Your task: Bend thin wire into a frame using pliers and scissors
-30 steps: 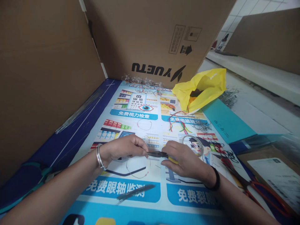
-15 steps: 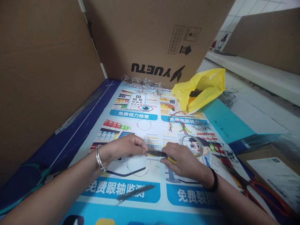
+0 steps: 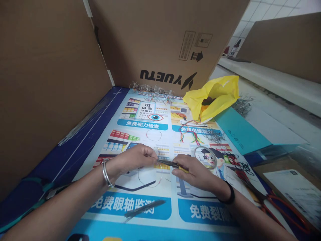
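Observation:
My left hand (image 3: 136, 156) is closed in a pinch on a thin wire loop (image 3: 161, 175), with part of the loop hanging below the fingers over the printed sheet. Wrapped around the yellow handles of a pair of pliers (image 3: 168, 163) is my right hand (image 3: 192, 170). The dark jaws point left and meet the wire right beside my left fingertips. Whether the jaws are clamped on it is too small to tell. Another thin loop (image 3: 153, 135) lies flat beyond my left hand. A bundle of short dark wires (image 3: 144, 209) lies nearer to me.
Cardboard panels (image 3: 160, 40) rise behind and at the left. A yellow bag (image 3: 223, 97) with coloured cords (image 3: 192, 135) stands at the back right. Orange-handled scissors (image 3: 288, 211), a clear tape roll (image 3: 214, 160) and black loops (image 3: 242, 164) lie at the right. Wire tangles (image 3: 150, 89) line the back.
The pliers have tilted a little, their jaws now sloping up toward my left fingers. The hanging wire loop has shifted slightly right. Both hands stay nearly in place.

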Demonstrator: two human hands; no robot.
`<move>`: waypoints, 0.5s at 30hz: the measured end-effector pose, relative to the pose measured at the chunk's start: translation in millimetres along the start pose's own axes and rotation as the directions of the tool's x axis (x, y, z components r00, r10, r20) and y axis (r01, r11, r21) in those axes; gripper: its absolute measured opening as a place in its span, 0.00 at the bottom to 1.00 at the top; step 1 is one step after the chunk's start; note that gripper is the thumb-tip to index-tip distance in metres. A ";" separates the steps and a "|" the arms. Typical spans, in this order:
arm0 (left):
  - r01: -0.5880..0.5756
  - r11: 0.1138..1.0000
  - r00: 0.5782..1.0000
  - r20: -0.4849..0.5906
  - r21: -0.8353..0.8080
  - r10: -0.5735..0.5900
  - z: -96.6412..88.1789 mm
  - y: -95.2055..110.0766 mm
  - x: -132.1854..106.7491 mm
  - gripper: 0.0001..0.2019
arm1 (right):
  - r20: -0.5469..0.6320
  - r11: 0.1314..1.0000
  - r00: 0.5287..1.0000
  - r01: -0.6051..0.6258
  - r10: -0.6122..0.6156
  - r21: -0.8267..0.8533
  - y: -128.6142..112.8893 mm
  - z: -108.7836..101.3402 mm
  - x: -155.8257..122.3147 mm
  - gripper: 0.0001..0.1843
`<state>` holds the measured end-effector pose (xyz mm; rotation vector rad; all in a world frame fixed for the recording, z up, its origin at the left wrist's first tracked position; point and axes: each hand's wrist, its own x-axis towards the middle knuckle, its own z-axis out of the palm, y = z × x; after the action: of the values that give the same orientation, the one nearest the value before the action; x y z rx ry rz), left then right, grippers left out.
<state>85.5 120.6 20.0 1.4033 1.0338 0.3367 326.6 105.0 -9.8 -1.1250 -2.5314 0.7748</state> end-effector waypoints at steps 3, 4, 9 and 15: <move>-0.003 1.000 1.000 0.000 0.003 0.003 -0.4 0.1 0.0 0.09 | -0.005 1.000 1.000 0.005 -0.005 0.027 1.1 -1.7 0.5 0.16; -0.005 1.000 1.000 -0.001 0.004 0.005 -0.4 0.1 0.0 0.10 | -0.011 1.000 1.000 0.007 -0.007 0.020 1.2 -2.0 0.5 0.16; -0.032 0.999 0.999 -0.029 0.027 0.033 0.9 -2.2 1.6 0.07 | -0.029 0.996 0.999 0.013 -0.016 -0.089 -2.8 -3.1 -0.8 0.16; -0.046 0.995 0.988 -0.146 0.085 0.058 3.4 -12.0 7.1 0.06 | -0.103 0.943 0.992 -0.107 0.079 -0.314 -20.0 -0.9 -2.2 0.14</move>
<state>87.5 121.3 5.8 1.4977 1.1443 0.4466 316.3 92.5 2.3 -1.3535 -2.6052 0.3292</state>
